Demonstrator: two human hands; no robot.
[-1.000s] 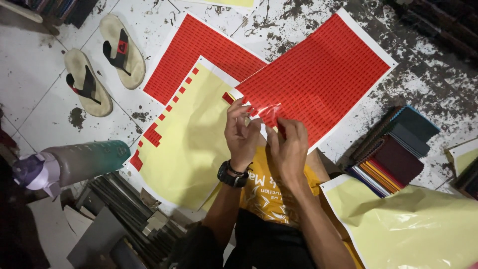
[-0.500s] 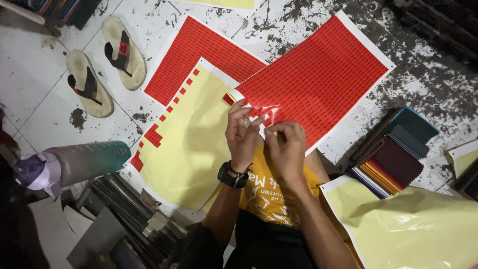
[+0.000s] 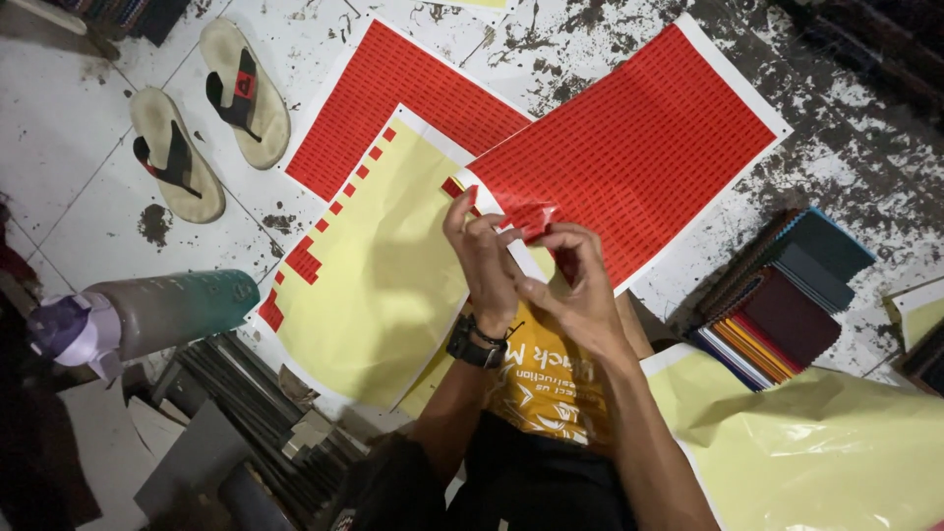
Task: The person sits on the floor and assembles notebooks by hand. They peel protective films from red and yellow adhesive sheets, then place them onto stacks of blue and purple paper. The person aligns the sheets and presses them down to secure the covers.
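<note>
Both hands meet over the red sticker sheet's (image 3: pixel 639 138) near corner: left hand (image 3: pixel 484 258) and right hand (image 3: pixel 580 285) each have their grip clamped on a small red sticker (image 3: pixel 531 218).

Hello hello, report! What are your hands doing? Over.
Left hand and right hand pinch small red stickers together. Red sticker sheet lies just beyond. Nothing blocking.

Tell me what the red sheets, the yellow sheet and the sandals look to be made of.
Red sheets: likely adhesive sticker paper, matte, cut into small labels on white-edged backing. Yellow sheet: probably waxy release backing, slightly glossy, creased, a few red labels left along its edge. Sandals: seemingly foam or rubber soles, worn beige, with dark straps. Both hands pinch a small red label.
</note>
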